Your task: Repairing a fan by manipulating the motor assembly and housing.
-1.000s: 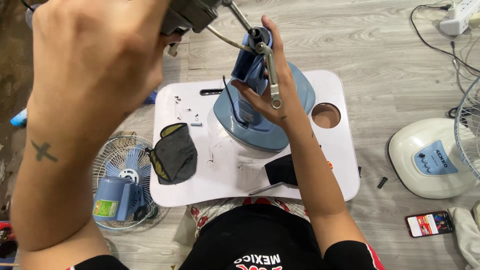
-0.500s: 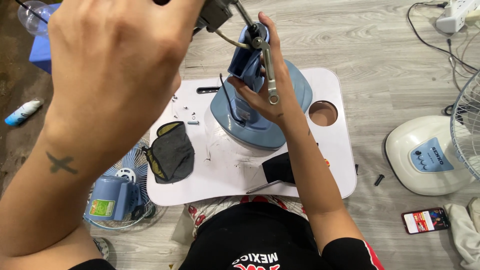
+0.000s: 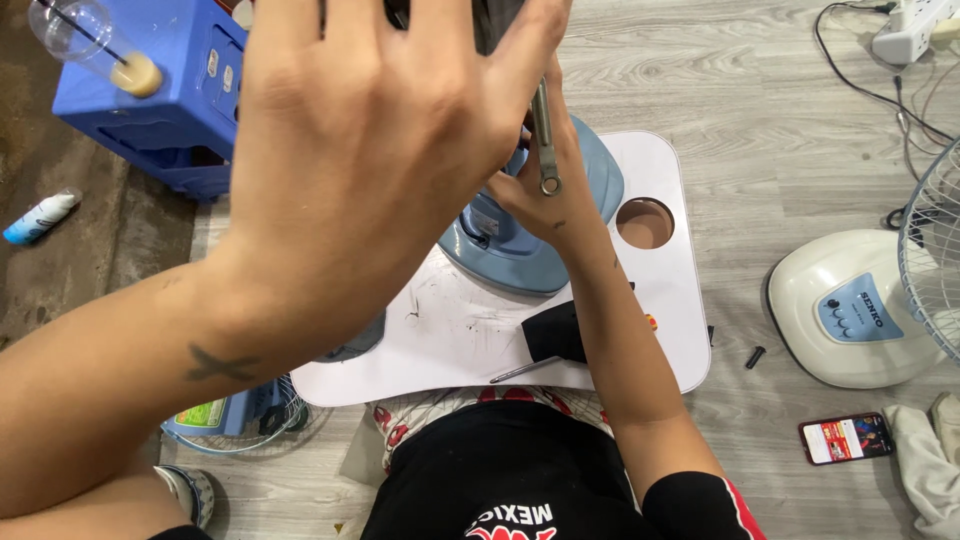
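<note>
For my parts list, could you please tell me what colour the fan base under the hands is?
The fan base is pale blue, seen from the head view.

head view, steeply down, close

Two hands [image 3: 370, 150] [image 3: 545, 195], one wrench [image 3: 543, 135], one blue fan base [image 3: 520, 240], one white base [image 3: 850, 310], one phone [image 3: 845, 438], one stool [image 3: 160, 95], one tray [image 3: 670, 290].

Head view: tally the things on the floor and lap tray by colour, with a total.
Blue: 3 - fan base, stool, small fan
White: 3 - lap tray, fan base, power strip
Black: 1 - phone
Total: 7
</note>
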